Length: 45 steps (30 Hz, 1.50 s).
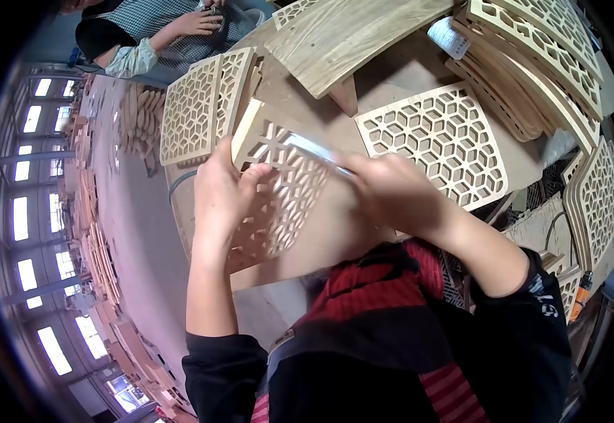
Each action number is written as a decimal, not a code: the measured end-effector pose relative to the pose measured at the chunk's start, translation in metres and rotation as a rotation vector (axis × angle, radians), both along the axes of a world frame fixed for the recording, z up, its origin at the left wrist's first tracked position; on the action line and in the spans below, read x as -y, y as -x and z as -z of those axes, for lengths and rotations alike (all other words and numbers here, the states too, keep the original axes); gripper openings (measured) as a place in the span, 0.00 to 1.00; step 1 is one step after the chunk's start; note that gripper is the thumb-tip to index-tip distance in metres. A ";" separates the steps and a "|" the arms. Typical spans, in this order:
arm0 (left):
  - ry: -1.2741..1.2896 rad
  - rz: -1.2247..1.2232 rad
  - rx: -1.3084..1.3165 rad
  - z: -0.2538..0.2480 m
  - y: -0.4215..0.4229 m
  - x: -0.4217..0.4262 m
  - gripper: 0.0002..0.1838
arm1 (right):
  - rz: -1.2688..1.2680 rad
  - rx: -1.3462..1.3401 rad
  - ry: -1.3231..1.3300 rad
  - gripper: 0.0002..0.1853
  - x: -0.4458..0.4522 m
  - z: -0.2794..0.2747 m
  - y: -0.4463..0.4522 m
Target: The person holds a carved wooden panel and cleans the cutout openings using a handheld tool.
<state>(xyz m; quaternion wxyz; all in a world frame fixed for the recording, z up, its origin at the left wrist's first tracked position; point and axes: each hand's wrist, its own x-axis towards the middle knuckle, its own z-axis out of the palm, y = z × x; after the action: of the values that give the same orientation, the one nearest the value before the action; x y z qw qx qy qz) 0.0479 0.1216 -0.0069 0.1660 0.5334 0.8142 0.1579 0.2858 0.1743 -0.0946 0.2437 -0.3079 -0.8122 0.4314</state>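
Observation:
My left hand (pixel 226 187) is closed on the left edge of a wooden lattice panel (pixel 300 176), which it holds tilted up over the work table. The panel has a pale edge and a pattern of cut-out holes. In my right hand (pixel 398 190), smeared by motion, is a flat metal file (pixel 314 149). Its silvery blade points left and lies against or just in front of the panel's upper part; contact is hard to tell. A second lattice panel (pixel 437 141) lies flat on the table behind my right hand.
More lattice panels are stacked at the left (pixel 198 113) and upper right (pixel 547 49). A wooden board (pixel 349 42) lies across the back of the table (pixel 335 233). Curved panels (pixel 599 197) and an orange-handled tool (pixel 580 296) are at the right. Another person's hand (pixel 198 23) is at the top left.

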 end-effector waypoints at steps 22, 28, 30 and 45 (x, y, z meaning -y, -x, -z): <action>-0.001 0.032 -0.070 0.001 0.004 -0.002 0.21 | 0.039 -0.158 -0.275 0.22 0.001 -0.029 -0.004; 0.032 0.047 -0.151 -0.006 -0.014 0.002 0.22 | 0.149 0.032 -0.913 0.25 0.002 -0.034 0.042; 0.022 0.036 -0.147 -0.006 -0.010 0.001 0.21 | 0.102 0.053 -0.831 0.25 0.003 -0.039 0.048; 0.000 0.058 -0.127 -0.001 0.006 -0.004 0.22 | 0.173 0.284 -0.806 0.22 0.016 -0.052 0.028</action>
<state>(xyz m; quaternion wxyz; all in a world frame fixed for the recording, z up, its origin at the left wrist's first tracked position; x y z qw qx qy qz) 0.0415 0.1254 -0.0055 0.1187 0.5656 0.8074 0.1187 0.2577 0.1587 -0.0426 0.2655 -0.3114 -0.9124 0.0115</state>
